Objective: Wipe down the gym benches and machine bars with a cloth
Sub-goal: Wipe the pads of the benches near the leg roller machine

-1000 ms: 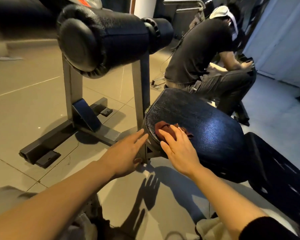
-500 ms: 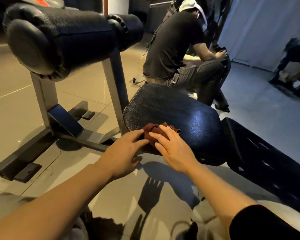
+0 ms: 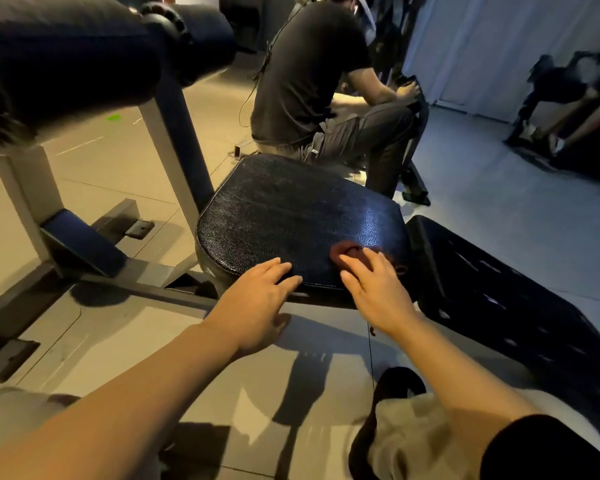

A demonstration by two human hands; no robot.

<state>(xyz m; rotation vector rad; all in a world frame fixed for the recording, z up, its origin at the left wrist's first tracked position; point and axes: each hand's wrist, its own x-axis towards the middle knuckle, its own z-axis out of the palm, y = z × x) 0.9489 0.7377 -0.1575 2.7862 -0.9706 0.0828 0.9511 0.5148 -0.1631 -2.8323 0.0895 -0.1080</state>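
- The cloth point(image 3: 347, 252), a small reddish-brown rag, lies bunched on the near right part of the black seat pad point(image 3: 291, 216), close to the pad's front edge; most of it is hidden under the right hand point(image 3: 374, 289).
- The right hand presses on the cloth with its fingers point(image 3: 352, 268) laid out fairly straight over it; it is pushing flat, not pinching, though the thumb side is hidden and I cannot tell whether a fold is tucked under it.
- The left hand point(image 3: 257, 303) rests with straight, relaxed fingers on the front edge of the pad, just left of the cloth and apart from it; it holds nothing and seems to steady the pad.
- The cloth looks soft, limp and light; it will likely crumple and slide under the palm, so a flat press with spread fingers over its middle should keep it moving with the hand; a pinch at one corner would let the rest drag.
- The pad's grained vinyl looks slick and shiny, firm underneath; the cloth should glide easily there.
- Judging by position, the wipe is on the seat's near strip; the padded roller point(image 3: 66, 64) above, the grey frame posts point(image 3: 181, 150) and the slotted back pad point(image 3: 499, 289) at right are probably yet to be done.
- Another person point(image 3: 309, 74) sits on equipment behind the seat, well apart.
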